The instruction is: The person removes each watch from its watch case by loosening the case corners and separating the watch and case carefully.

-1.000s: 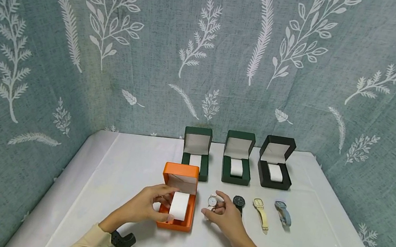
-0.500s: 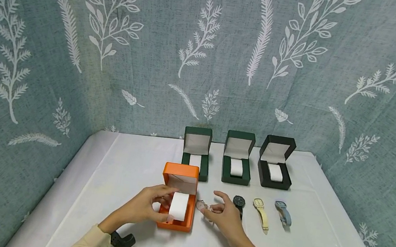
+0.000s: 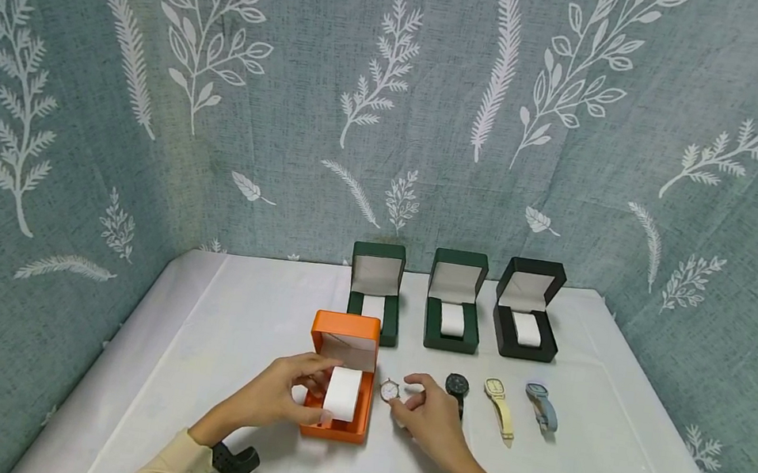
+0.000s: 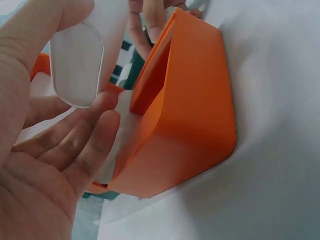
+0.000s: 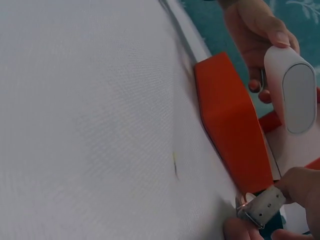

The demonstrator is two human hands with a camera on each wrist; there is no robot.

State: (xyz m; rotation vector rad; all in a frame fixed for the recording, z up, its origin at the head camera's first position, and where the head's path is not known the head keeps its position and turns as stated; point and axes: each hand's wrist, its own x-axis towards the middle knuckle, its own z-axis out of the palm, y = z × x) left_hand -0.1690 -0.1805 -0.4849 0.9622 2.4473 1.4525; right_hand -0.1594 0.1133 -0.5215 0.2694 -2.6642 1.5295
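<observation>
In the head view my left hand (image 3: 276, 389) pinches a white watch cushion (image 3: 342, 394) between thumb and fingers, over the open orange watch box (image 3: 366, 411). The left wrist view shows the flat oval end of this cushion (image 4: 77, 65) raised above the orange box (image 4: 195, 95). Just right of the box, my right hand (image 3: 434, 419) grips a wristwatch (image 3: 390, 390) with a round white face. Its pale strap (image 5: 265, 206), with punched holes and a buckle, sticks out between the fingers in the right wrist view.
Behind stand two open green watch boxes (image 3: 430, 331) and an open black one (image 3: 496, 340), each with a white cushion. Right of my right hand lie a black watch (image 3: 457, 387), a yellow watch (image 3: 498, 408) and a blue watch (image 3: 541, 406) on the white tablecloth (image 3: 608, 458).
My right hand has brought the wristwatch left toward the orange box, turning it on the way, and its face shows upward again. My left hand stays in place with the cushion.
</observation>
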